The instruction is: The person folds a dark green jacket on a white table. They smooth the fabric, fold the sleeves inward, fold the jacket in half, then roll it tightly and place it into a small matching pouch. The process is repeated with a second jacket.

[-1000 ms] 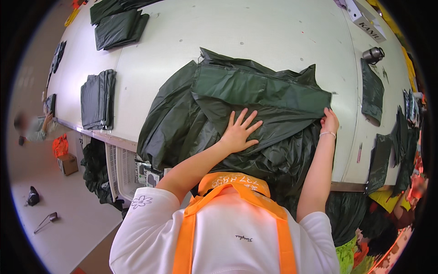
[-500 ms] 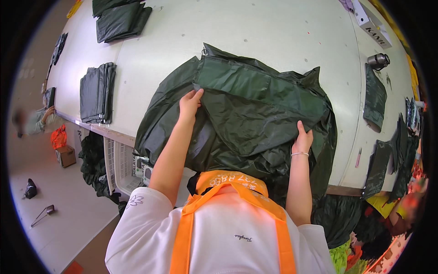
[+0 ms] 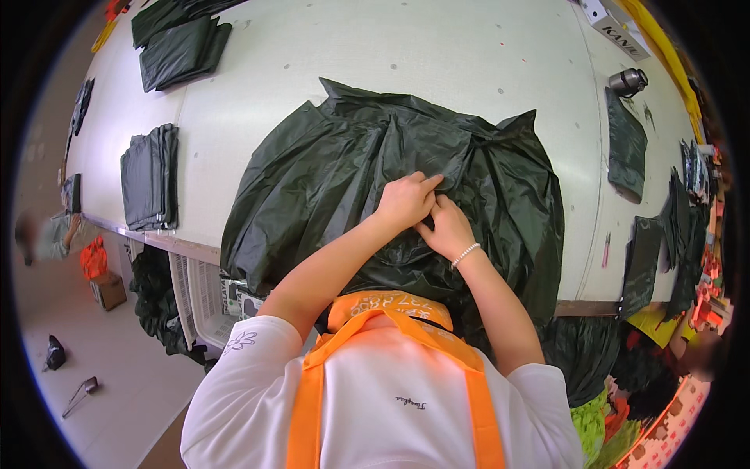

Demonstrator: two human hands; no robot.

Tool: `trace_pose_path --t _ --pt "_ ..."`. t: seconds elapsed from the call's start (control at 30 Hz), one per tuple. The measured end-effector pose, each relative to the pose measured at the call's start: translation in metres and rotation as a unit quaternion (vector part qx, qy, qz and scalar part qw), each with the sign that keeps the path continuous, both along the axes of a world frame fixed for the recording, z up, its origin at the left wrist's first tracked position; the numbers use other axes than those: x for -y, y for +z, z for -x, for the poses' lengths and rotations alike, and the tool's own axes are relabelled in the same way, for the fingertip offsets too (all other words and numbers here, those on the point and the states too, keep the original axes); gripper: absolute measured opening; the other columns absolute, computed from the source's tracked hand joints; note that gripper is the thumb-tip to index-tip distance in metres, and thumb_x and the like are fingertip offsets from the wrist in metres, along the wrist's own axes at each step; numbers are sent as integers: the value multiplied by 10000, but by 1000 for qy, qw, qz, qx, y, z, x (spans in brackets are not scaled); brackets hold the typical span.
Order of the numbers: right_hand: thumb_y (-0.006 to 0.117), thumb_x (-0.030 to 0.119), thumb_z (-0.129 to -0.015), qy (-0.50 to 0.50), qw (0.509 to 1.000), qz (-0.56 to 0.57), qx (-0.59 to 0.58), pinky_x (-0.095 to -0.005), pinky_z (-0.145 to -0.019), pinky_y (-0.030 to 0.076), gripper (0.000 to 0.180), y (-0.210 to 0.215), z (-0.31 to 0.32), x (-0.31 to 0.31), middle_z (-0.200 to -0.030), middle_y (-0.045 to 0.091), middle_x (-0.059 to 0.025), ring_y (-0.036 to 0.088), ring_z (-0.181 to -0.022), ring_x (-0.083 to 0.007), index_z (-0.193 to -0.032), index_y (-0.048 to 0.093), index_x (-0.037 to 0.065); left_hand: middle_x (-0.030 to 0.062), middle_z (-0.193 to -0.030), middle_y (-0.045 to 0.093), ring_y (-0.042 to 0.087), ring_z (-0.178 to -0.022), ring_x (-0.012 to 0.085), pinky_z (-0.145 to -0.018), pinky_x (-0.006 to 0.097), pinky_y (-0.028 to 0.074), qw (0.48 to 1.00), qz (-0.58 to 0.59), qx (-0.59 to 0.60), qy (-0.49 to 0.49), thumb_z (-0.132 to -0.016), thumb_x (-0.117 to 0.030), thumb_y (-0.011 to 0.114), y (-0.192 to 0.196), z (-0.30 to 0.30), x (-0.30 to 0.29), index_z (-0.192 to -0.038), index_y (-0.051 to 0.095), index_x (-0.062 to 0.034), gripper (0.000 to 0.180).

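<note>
A large, shiny dark green waterproof garment [image 3: 305, 187] lies bunched on the white table [image 3: 258, 102] in front of me, its near part draping over the edge by my orange apron. My left hand [image 3: 408, 202] is on the middle of it, fingers closed on a bit of the cloth. Close beside it, almost touching, my right hand [image 3: 451, 227] also pinches the cloth, with a beaded bracelet at the wrist. The fingertips partly hide what is gripped. Folds run out from both hands toward the garment's sides.
Folded dark green stacks lie at left [image 3: 150, 180] and far left [image 3: 183, 55]. On the right are a metal flask [image 3: 627, 82], a white box [image 3: 613, 27], a pen [image 3: 606, 250] and folded dark pieces [image 3: 625, 152]. A white plastic basket [image 3: 205, 293] stands below the table's left edge.
My hands were apart, spreading the garment with a flat green panel showing. Both have come together at its middle, and that panel is now covered by gathered folds.
</note>
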State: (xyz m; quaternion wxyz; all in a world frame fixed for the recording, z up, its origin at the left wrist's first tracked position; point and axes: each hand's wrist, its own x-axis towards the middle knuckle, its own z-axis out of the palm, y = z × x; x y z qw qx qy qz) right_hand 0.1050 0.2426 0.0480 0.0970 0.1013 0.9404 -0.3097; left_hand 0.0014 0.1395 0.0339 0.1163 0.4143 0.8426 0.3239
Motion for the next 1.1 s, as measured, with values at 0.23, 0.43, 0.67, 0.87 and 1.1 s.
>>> trace_pose_path --t 0.23,0.43,0.67,0.87,1.1 --pt "718 377 -723 145 971 -163 -92 -465 -1081 246 623 37 -48 18 -1314 468 -139 376 -1274 -307 -1246 540 88 147 -814 596 608 -777 294 -690 357 477 983 -1 178 -37 -879 -258 548 -26 5 7 -1225 601 -138 370" --pt "587 328 -851 -97 995 6 -23 -432 -774 458 300 -2 -10 3 -799 653 -156 621 -868 -326 -789 683 51 83 -964 662 593 -758 154 -728 272 465 820 46 571 -2 -970 -430 401 -22 37 9 -1223 579 -6 525" --pt "618 311 -711 -212 969 79 98 -454 -672 488 352 -45 24 -38 -723 614 -253 597 -702 -421 -684 643 -40 95 -1015 612 574 -951 279 -809 381 475 986 -62 -54 -145 -691 -209 728 50 10 31 -921 664 -47 288" --pt "675 230 -744 -125 981 -147 -6 -426 -731 454 237 -7 17 -5 -830 633 -129 595 -825 -313 -875 645 34 79 -927 589 572 -916 239 -797 331 470 958 -6 -195 -208 -730 -173 639 -16 -14 66 -959 646 -56 257" --pt "641 186 -806 3 966 -104 -238 -384 -773 454 200 -16 -19 14 -889 621 -86 585 -873 -274 -963 599 71 118 -767 654 617 -700 312 -651 366 503 984 -22 112 -135 -760 -130 648 -27 17 42 -915 643 -11 195"
